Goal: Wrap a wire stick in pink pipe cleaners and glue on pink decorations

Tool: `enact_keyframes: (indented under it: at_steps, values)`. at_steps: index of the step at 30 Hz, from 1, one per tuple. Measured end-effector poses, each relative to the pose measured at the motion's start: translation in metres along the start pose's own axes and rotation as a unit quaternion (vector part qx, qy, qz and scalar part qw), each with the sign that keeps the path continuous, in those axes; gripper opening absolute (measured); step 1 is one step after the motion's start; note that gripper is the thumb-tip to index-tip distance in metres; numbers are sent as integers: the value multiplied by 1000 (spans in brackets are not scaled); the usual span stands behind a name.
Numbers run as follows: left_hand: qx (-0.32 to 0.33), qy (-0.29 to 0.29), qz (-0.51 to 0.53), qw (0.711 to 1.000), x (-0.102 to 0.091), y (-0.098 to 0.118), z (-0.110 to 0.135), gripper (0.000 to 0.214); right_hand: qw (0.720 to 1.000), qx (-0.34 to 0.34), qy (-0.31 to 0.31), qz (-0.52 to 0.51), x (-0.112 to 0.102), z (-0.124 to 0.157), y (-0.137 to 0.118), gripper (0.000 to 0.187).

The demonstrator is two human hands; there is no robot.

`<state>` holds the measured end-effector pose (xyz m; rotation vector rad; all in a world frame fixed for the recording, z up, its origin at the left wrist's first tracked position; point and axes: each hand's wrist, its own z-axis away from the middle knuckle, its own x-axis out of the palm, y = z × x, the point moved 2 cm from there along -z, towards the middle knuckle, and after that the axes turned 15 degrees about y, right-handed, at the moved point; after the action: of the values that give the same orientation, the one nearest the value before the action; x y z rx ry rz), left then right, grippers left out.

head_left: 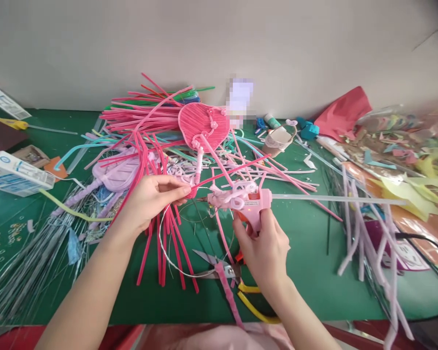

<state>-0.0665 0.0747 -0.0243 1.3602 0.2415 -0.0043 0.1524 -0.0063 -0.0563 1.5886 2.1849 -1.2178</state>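
Observation:
My left hand (pixel 158 194) pinches a red pipe cleaner (pixel 233 171), whose long free end slants up to the right. A small red curled part of it shows at the fingertips. In my right hand (pixel 263 243) is a pink hot glue gun (pixel 255 203), fingers wrapped round its handle near the orange trigger. Its nozzle points left, just short of the left fingertips. A long clear glue stick (pixel 336 198) juts from its back. Pale lilac loops (pixel 241 194) cover its front. Below lie scissors (pixel 226 270) with yellow handles and a pink wrapped stick (pixel 226 291).
Behind my hands a round pink pipe-cleaner piece (pixel 204 127) leans on bundled pink pipe cleaners (pixel 142 114). Wire stems (pixel 40 272) lie left, near a white carton (pixel 18 172). Lilac pipe cleaners (pixel 357 228), scraps (pixel 397 160) and a black cable (pixel 434 243) are right.

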Motion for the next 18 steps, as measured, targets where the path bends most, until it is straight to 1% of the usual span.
enact_keyframes:
  at_steps: [7,12,18]
  values:
    - [10,8,-10,1000,1,2,2,24,1000,-14,-9,-13,1,0,0,29]
    - [7,4,-15,1000,2,4,4,24,1000,-21,-4,-20,2,1,-2,33]
    - [10,5,-24,1000,2,3,3,27,999,-24,-5,-20,1,1,-2,31]
